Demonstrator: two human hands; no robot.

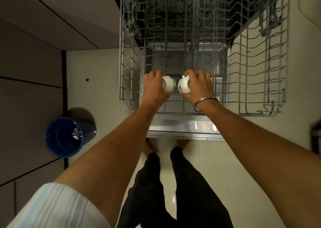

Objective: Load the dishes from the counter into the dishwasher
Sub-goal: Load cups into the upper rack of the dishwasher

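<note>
Both hands hang over the near edge of the pulled-out upper rack [257, 113], each wrapped around a small white cup. The left hand [153, 86] grips the left cup [168, 85] and the right hand [198, 84] grips the right cup [184, 86]. The cups lie tilted on their sides, nearly touching, just above the rack's front tines, so setting them down likely calls for turning each mouth-down.

A blue bin [64, 137] stands on the pale floor [97, 88].
</note>
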